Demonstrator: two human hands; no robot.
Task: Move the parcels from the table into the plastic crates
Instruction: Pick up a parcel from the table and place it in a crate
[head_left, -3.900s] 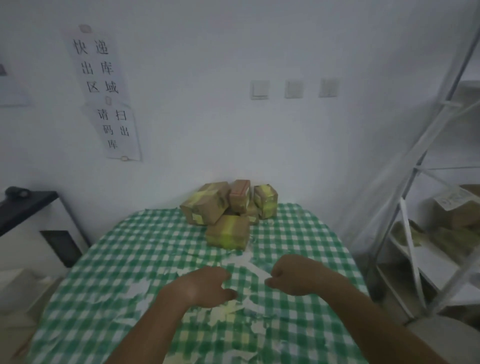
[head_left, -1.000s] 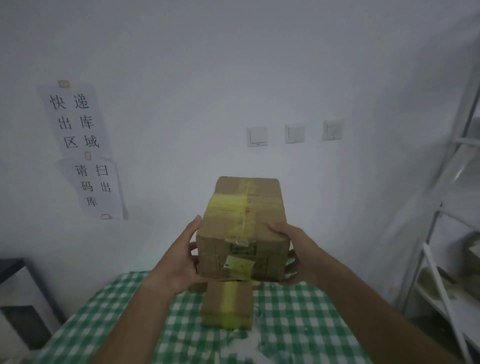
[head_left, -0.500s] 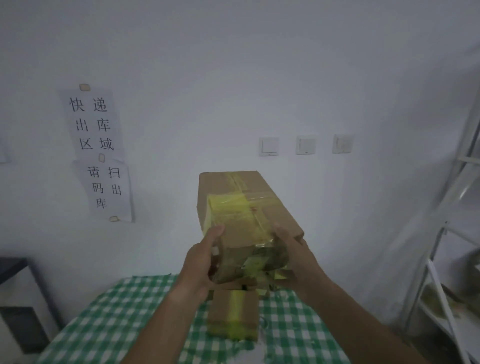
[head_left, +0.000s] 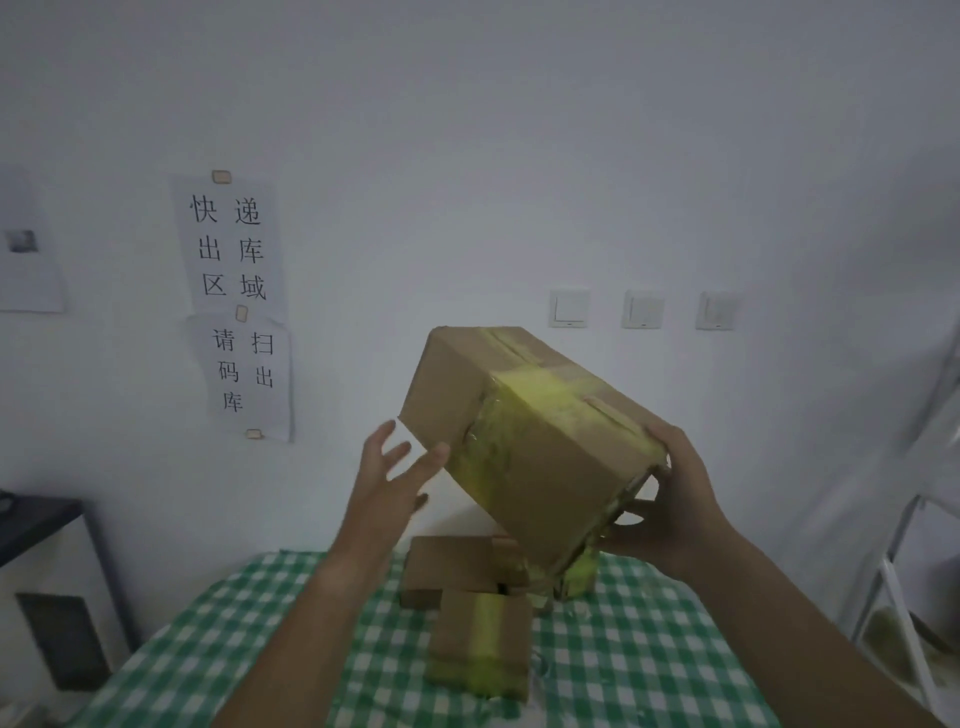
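A brown cardboard parcel (head_left: 524, 436) wrapped in yellow tape hangs tilted in the air above the table. My right hand (head_left: 670, 499) grips its near right end, fingers curled under the corner. My left hand (head_left: 387, 480) is spread with straight fingers, its fingertips at the parcel's lower left side. Below, on the green checked tablecloth (head_left: 623, 649), lie more parcels: one taped box (head_left: 480, 642) in front and another (head_left: 449, 569) behind it. No plastic crate shows in this view.
A white wall with paper signs (head_left: 234, 306) and light switches (head_left: 569, 309) is straight ahead. A dark-topped cabinet (head_left: 36, 525) stands at the left. A white metal shelf frame (head_left: 904, 571) stands at the right, beside the table.
The parcel has tilted and swung to the right. My left hand has let go of its near end and now lies spread at its left side; my right hand still holds it.
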